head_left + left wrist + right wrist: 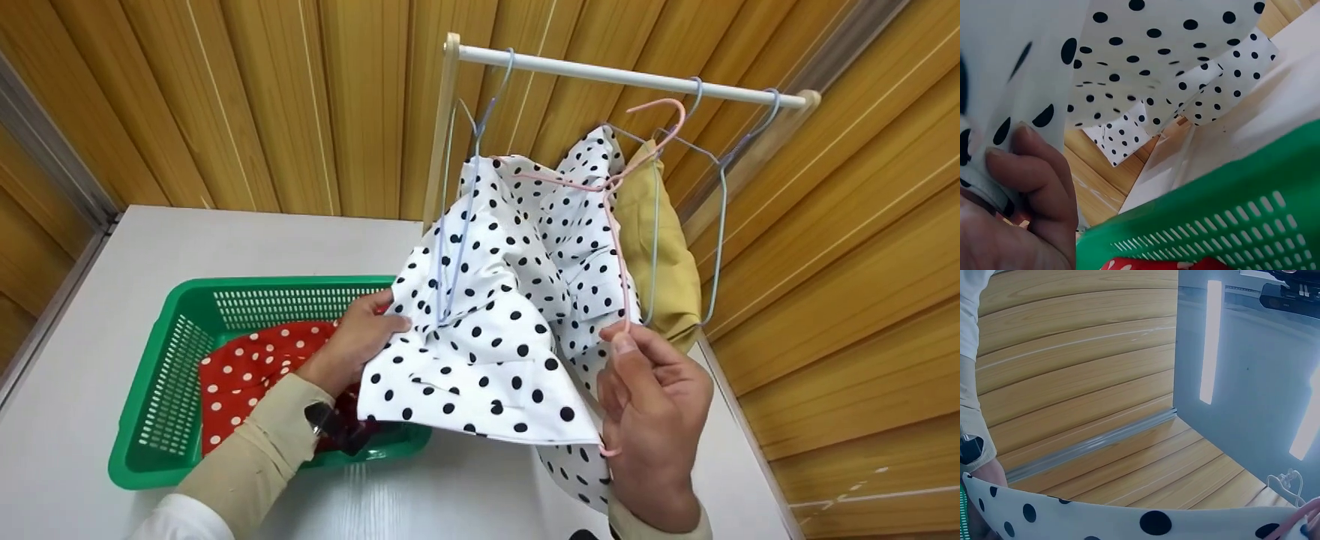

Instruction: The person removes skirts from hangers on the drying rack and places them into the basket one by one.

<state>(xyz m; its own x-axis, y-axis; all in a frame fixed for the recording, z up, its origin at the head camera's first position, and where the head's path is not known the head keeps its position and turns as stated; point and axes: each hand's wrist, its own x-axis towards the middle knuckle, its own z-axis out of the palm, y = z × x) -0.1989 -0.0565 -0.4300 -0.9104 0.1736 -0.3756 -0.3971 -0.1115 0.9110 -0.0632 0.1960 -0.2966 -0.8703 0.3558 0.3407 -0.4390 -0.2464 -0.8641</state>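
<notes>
My left hand (pixel 360 337) grips the edge of a white garment with black polka dots (pixel 480 337), its fingers curled into the cloth in the left wrist view. My right hand (pixel 652 412) pinches one arm of a pink wire hanger (pixel 616 240) between thumb and fingers. The hanger's hook points up and stands apart from the rail, while its other arm reaches into the garment's upper part. A pink hanger tip shows at the garment's lower right corner, beside the right hand. In the right wrist view, the garment's edge (pixel 1100 517) stretches along the bottom.
Behind the garment stands a rack with a white rail (pixel 585 69). Blue wire hangers (pixel 480 127) hang from it, and a mustard-yellow garment (pixel 667 240) hangs at the right. A green basket (pixel 142 420) with a red polka-dot cloth (pixel 247 367) sits on the white table (pixel 300 240).
</notes>
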